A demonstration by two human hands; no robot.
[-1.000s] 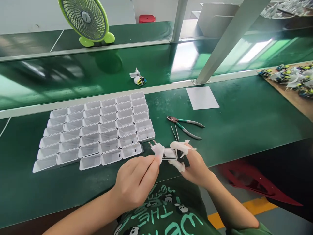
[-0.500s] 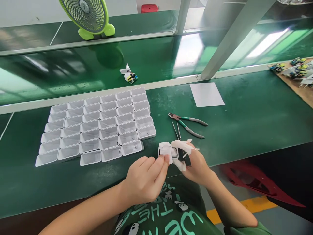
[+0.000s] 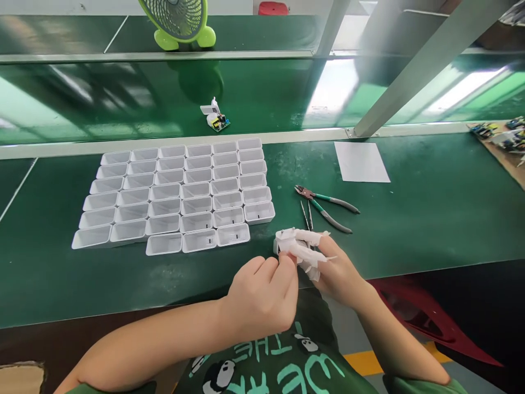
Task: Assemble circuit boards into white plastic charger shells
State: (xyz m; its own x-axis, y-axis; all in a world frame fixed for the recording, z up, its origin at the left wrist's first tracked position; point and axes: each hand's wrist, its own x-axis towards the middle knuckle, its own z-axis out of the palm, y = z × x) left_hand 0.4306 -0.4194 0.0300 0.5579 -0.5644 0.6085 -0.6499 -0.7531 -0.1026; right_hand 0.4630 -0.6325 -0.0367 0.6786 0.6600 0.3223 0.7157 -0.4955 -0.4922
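A small white plastic housing [image 3: 284, 238] is held between both hands near the front edge of the table. My left hand [image 3: 262, 295] has its fingers bent together, fingertips pinching the near side of the housing. White wrappings cover the fingers of my right hand [image 3: 340, 268], which grip the housing from the right. What lies inside the housing is hidden by the fingers. Just beyond my right hand lie tweezers [image 3: 310, 216] and pliers [image 3: 328, 208] with green and grey handles. Left of the hands stand rows of white open boxes [image 3: 164, 191], some with a small dark mark inside.
A small circuit board with white parts [image 3: 217, 119] sits behind the boxes. White paper [image 3: 362, 162] lies at the back right, near a slanted metal post [image 3: 410, 76]. More boards rest on brown cardboard [image 3: 502, 150] at the far right. A green fan [image 3: 180, 22] stands behind.
The view has shifted, so the table items appear further right. The flat white part has tilted against the housing, and the wrapped right fingers have closed over it.
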